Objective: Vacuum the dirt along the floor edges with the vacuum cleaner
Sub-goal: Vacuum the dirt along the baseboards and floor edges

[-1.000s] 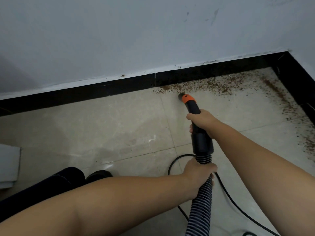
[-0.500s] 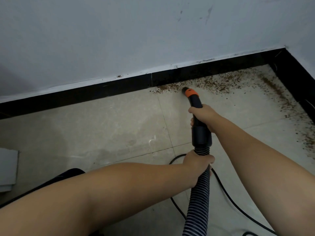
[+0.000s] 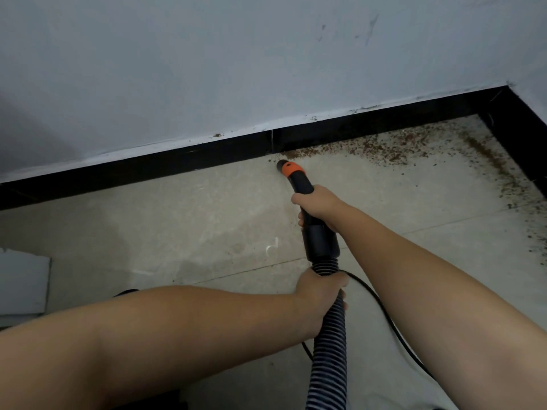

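A: Orange-collared nozzle point(image 3: 286, 168) sits at the left end of the dirt point(image 3: 384, 149), just off the black skirting point(image 3: 177, 164). My right hand point(image 3: 318, 204) is wrapped round the wand, left hand point(image 3: 321, 288) clenched on the ribbed hose point(image 3: 327, 350).

B: Risks?

A: Nozzle tip riding high likely scatters grains. Power cord point(image 3: 384, 312) trails under my right arm; it could snag. Dirt along the right-hand wall is untouched.

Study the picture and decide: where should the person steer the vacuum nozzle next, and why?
Probably to the right along the black skirting board. The orange-tipped black vacuum nozzle sits at the left end of the brown dirt band, which runs rightward into the corner; the floor to its left looks clean. The right hand grips the nozzle; the left hand holds the ribbed hose.
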`<state>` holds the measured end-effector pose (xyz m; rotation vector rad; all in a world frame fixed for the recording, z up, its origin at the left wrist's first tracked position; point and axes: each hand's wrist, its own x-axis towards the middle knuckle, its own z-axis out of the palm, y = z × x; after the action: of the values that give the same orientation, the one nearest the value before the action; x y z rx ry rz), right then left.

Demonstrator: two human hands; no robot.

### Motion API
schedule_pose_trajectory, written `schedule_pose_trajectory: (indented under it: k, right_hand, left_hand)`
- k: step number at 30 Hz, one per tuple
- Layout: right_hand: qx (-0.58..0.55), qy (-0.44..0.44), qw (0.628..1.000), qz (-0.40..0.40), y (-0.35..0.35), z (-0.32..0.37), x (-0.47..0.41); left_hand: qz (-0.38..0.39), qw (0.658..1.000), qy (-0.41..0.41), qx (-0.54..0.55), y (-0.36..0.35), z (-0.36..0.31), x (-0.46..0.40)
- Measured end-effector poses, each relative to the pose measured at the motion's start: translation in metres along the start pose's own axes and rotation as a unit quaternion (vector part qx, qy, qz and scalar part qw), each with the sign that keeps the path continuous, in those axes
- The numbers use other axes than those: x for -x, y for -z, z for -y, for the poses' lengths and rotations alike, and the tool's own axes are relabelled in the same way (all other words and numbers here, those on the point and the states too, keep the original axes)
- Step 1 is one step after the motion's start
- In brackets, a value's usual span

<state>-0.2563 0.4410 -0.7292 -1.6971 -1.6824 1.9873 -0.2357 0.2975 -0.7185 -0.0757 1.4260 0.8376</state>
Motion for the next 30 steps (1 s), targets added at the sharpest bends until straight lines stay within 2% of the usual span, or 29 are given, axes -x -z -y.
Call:
schedule_pose_trajectory:
  k: [6,18,24,30]
  right_hand:
    - [-0.003,-0.003,1.0,-0.002,0.009,-0.004,-0.002]
    - [-0.07,-0.022,0.99,-0.121,0.092,-0.022,-0.016]
    - [-0.068,-0.015,0.991,-0.111,0.089,-0.021,-0.023]
    - [-0.038,-0.004,0.997,-0.074,0.056,-0.019,-0.023]
  left_hand:
    - [0.018,1.0,0.017,-0.011,-0.008,-0.002,-0.002]
    - [0.054,0.996,0.022,-0.072,-0.056,-0.019,-0.032]
    - [0.037,0.997,0.022,-0.059,-0.057,-0.02,-0.041]
    - [0.013,0.999,0.014,-0.028,-0.037,-0.007,-0.036]
